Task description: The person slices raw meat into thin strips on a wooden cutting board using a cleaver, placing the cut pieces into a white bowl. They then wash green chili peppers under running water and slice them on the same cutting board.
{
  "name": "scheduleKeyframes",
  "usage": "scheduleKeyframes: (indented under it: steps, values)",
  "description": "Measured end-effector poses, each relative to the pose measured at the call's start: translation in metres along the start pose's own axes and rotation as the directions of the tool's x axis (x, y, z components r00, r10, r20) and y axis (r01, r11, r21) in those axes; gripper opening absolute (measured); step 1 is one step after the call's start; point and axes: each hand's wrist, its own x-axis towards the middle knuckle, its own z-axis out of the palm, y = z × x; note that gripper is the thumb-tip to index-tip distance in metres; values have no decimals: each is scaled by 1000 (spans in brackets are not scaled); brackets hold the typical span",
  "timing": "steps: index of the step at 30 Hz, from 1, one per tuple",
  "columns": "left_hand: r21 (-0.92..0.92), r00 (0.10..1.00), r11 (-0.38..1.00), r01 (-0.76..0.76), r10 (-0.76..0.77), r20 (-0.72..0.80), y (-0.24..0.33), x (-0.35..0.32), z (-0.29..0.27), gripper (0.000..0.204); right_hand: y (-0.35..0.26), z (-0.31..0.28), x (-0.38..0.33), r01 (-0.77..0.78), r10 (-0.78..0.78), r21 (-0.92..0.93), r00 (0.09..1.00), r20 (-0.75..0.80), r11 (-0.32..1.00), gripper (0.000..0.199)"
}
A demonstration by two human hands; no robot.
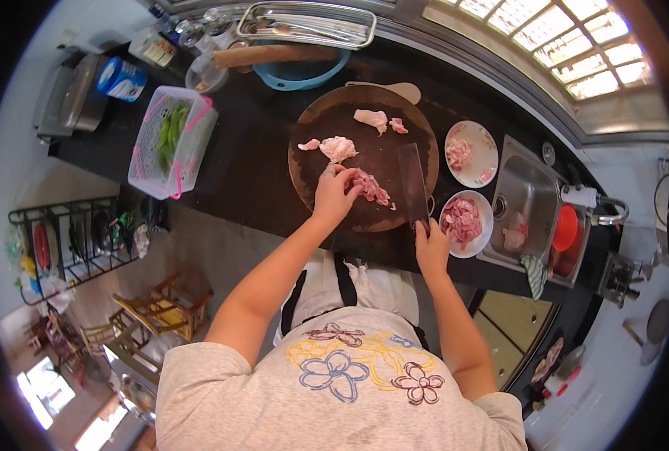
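A heap of cut pink meat [372, 187] lies on the round wooden cutting board [312, 177]. My left hand [333, 197] rests at the heap's left side, fingers bent and closed against the meat; its fingertips are partly hidden. In my right hand [431, 244] is the handle of a cleaver [412, 177], its broad blade pointing away from me over the board's right part, apart from the heap. A pale fatty lump [338, 149] sits just beyond my left hand. Farther back on the board are a whitish piece [372, 119] and a small pink scrap [398, 125].
To the right stand a bowl of meat [484, 239] and a floral plate [478, 177] with paler slices, beside a steel sink [526, 180] holding a red basin [565, 227]. At left is a basket [195, 143] with green vegetables; behind, a blue basin [304, 77] and wooden rolling pin [278, 54].
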Motion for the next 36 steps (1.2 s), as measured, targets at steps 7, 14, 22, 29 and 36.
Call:
scheduleKeyframes:
  steps: [7,14,22,29,36]
  values:
    - [159,983,983,-91,63,171,24,0,-2,71,-1,27,-36,-202,200,-48,979,-33,978,24]
    - [60,961,996,-72,54,271,32,3,-5,76,-35,62,-38,-197,195,16,979,62,980,24]
    - [-130,940,978,-164,195,281,25,3,5,60,-18,55,-33,-396,281,522,916,287,755,21]
    - [-279,865,917,-285,372,338,103,1,75,56,17,-23,-55,-447,447,660,875,184,604,18]
    - [-211,732,827,-522,561,387,157,-9,189,54,102,-70,-61,-434,549,498,829,-104,751,22]
